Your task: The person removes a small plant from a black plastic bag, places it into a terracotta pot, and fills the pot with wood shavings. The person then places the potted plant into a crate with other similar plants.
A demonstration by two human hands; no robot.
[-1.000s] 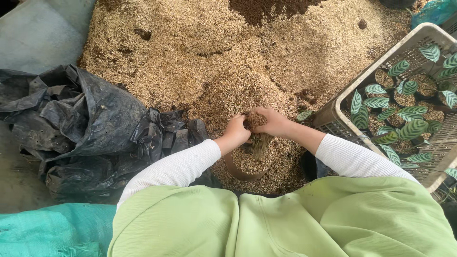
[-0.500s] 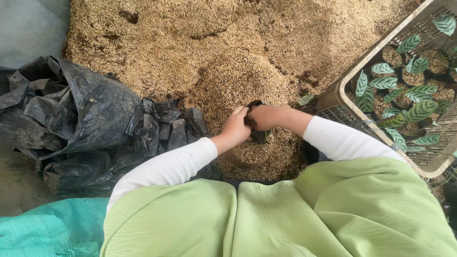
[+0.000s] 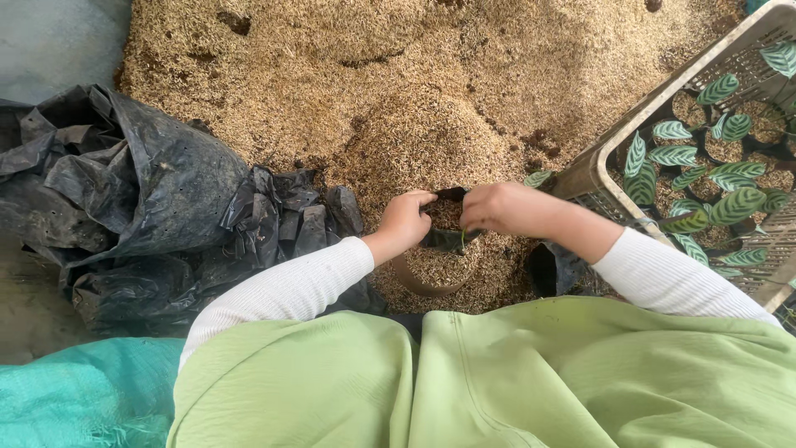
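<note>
My left hand [image 3: 406,220] and my right hand [image 3: 497,207] both grip the rim of a small black plastic nursery bag [image 3: 448,217] filled with tan husk mix. The bag is held just above a round brown bowl [image 3: 431,278] that is also full of the mix. A thin green stem shows at the bag's edge under my right hand. Both hands hover over a large heap of husk and soil mix [image 3: 414,108].
A pile of crumpled black plastic bags [image 3: 141,216] lies to the left. A grey plastic crate [image 3: 593,170] at the right holds several potted striped-leaf plants [image 3: 717,182]. A teal woven sack [image 3: 75,398] sits bottom left. My green garment fills the foreground.
My hands have drawn closer to me and lifted the black bag out of the heap, over the bowl. The view has shifted slightly.
</note>
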